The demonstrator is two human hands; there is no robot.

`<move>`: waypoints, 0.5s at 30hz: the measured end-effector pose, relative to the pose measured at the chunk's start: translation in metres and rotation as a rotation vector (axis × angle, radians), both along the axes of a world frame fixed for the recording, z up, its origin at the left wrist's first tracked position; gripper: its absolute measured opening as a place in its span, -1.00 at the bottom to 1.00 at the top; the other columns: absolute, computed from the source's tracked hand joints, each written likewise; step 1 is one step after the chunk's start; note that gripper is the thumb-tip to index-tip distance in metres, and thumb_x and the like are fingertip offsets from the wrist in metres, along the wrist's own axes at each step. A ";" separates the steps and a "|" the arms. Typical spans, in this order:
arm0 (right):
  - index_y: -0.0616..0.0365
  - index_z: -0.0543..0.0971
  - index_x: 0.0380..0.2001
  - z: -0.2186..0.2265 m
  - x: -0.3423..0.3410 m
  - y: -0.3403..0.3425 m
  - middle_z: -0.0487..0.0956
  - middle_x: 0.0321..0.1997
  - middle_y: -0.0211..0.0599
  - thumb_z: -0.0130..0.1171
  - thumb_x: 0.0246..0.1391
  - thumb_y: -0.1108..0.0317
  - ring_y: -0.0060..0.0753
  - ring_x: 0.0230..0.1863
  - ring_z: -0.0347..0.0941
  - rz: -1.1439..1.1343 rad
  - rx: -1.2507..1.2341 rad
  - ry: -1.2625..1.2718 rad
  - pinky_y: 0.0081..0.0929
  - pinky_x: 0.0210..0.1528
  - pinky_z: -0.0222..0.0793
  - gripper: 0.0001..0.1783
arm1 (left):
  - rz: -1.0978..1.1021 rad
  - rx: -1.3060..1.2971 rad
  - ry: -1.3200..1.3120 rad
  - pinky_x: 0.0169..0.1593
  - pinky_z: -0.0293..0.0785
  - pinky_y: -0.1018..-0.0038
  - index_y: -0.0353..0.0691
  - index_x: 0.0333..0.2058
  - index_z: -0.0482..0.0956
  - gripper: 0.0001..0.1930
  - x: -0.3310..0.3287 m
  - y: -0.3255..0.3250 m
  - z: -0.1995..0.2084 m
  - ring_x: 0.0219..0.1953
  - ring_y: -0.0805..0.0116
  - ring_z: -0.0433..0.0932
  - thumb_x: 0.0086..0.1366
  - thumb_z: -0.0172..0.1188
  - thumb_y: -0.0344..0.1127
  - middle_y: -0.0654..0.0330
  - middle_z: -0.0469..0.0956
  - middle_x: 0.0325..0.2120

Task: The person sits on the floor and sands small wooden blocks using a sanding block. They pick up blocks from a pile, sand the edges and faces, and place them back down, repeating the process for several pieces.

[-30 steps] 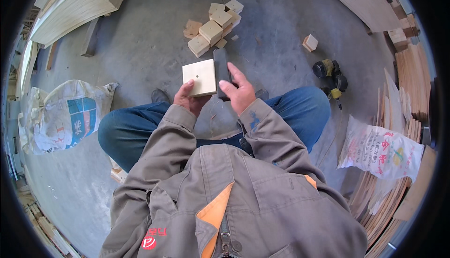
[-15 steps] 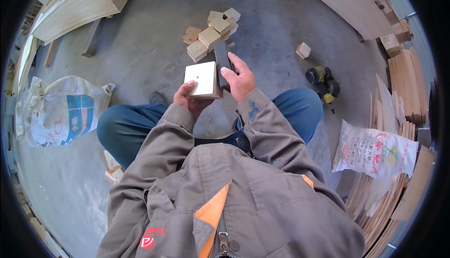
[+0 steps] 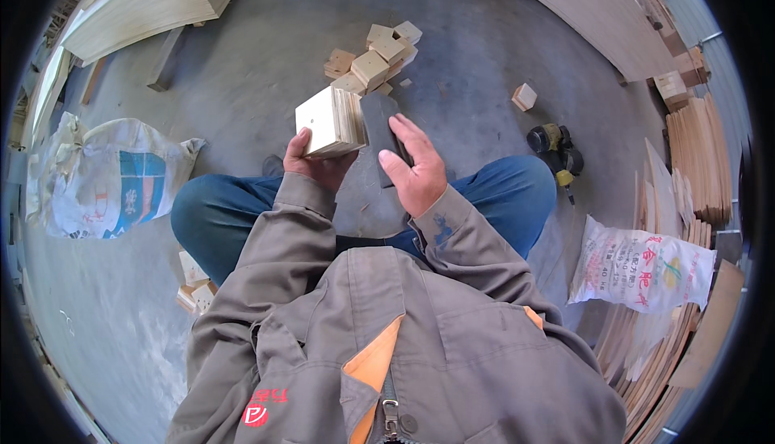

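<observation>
My left hand [image 3: 323, 166] grips a square plywood block [image 3: 327, 121] from below, thumb on its pale face. That face has a small dark hole, and the layered side is turned to the right. Close beside that side is a dark grey, flat sanding block [image 3: 379, 133], tilted upright. My right hand [image 3: 416, 168] holds it along its right side with thumb and fingers; part of the grip is hidden. Beyond both hands, several similar plywood blocks [image 3: 370, 69] lie heaped on the floor.
A single block [image 3: 524, 97] and a yellow-black cordless drill [image 3: 557, 153] lie to the right on the concrete floor [image 3: 266, 64]. White sacks [image 3: 646, 265] lie on both sides. Plywood stacks [image 3: 149, 12] stand at the far left and far right. More blocks [image 3: 195, 285] sit by my left knee.
The plywood block has moved left and turned, so its layered side shows more. The sanding block has shifted slightly down, and my right fingers are spread a little more.
</observation>
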State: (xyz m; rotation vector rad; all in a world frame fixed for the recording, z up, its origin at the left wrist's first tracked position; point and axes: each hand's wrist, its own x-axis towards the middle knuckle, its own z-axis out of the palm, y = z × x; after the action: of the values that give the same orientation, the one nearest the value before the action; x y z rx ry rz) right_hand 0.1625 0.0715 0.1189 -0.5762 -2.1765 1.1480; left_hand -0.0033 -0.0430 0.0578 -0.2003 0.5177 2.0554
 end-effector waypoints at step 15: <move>0.22 0.54 0.21 0.021 -0.053 0.024 0.44 0.35 0.10 0.24 0.15 0.25 0.02 0.39 0.34 -0.131 0.082 -0.027 -0.27 0.42 0.24 -0.44 | -0.125 0.068 0.143 0.27 0.43 -0.09 -0.09 0.38 0.25 -0.21 0.010 0.007 0.005 0.24 -0.02 0.48 0.24 0.24 0.09 0.05 0.46 0.24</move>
State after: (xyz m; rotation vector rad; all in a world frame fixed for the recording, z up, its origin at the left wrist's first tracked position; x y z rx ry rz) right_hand 0.1098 0.0950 0.1401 -0.6908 -2.1625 0.9824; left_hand 0.0063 -0.0359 0.0630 0.0197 0.5328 1.9704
